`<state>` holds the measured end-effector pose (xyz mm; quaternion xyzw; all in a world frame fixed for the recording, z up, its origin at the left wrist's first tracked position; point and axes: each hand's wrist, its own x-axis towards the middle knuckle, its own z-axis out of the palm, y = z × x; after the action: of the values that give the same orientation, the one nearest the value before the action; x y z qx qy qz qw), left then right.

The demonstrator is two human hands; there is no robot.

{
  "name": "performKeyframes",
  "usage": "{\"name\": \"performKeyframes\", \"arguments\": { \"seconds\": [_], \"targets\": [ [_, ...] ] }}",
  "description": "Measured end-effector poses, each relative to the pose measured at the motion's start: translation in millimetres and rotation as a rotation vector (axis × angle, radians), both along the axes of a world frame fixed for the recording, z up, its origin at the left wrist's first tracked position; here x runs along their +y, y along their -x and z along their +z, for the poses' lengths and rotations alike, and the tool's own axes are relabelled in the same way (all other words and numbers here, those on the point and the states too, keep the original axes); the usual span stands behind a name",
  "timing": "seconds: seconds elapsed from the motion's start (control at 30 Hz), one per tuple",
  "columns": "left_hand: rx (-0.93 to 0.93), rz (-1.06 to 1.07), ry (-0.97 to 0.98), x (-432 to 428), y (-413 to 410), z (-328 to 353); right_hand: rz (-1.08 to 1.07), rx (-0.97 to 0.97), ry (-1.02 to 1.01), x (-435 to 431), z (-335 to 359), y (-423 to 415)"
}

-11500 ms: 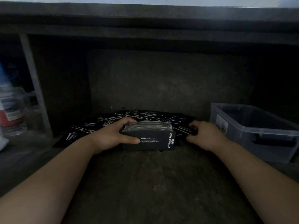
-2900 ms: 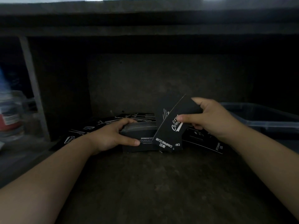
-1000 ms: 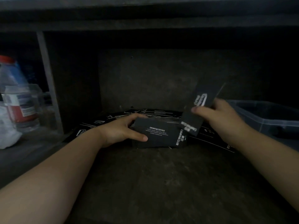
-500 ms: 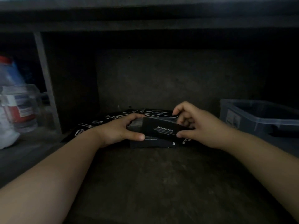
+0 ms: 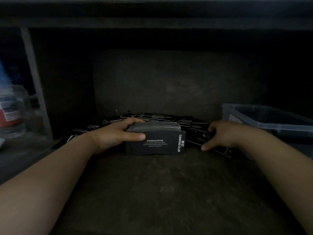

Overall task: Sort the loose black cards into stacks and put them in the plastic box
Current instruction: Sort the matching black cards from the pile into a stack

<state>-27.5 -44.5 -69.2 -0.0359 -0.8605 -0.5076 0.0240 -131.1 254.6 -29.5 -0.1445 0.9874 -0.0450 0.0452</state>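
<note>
A thick stack of black cards [image 5: 157,145] stands on edge on the dark shelf, its front card printed "DRINK&COFFEE" and "CAMPING CLUB". My left hand [image 5: 116,134] grips the stack's left end, thumb on the front face and fingers behind. Loose black cards [image 5: 169,118] lie spread flat behind and to the right of the stack. My right hand [image 5: 221,136] rests on the loose cards at the right, fingers curled down onto them; whether it pinches a card is hidden. The clear plastic box [image 5: 267,123] stands at the right, apart from both hands.
A shelf board runs low overhead and a dark back wall stands close behind the cards. A grey upright post [image 5: 36,82] divides off the left bay, where a plastic bottle with a red label [image 5: 10,109] stands. Bare shelf surface [image 5: 160,192] lies in front of the stack.
The card my right hand held half a second ago now sits at the front of the stack. My right hand has moved right, down onto the loose cards. My left hand stays put.
</note>
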Motion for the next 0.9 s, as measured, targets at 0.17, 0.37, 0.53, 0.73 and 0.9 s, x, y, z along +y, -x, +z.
{"name": "performKeyframes", "arguments": {
  "seconds": [0.17,0.37,0.53,0.73,0.9],
  "targets": [
    [-0.004,-0.026,-0.003,2,-2,2,-0.041,-0.107,0.049,5,0,7],
    [0.022,-0.005,-0.012,0,-2,-1,0.064,-0.049,0.69,-3,13,-4],
    [0.069,-0.022,0.009,2,-1,-2,0.467,-0.003,0.779,-14,15,-26],
    [0.067,-0.019,-0.062,4,-2,-3,0.465,0.021,0.488,-22,-2,-23],
    [0.029,-0.012,-0.077,0,1,-5,0.428,-0.136,0.903,-23,-2,-19]
  ]
}}
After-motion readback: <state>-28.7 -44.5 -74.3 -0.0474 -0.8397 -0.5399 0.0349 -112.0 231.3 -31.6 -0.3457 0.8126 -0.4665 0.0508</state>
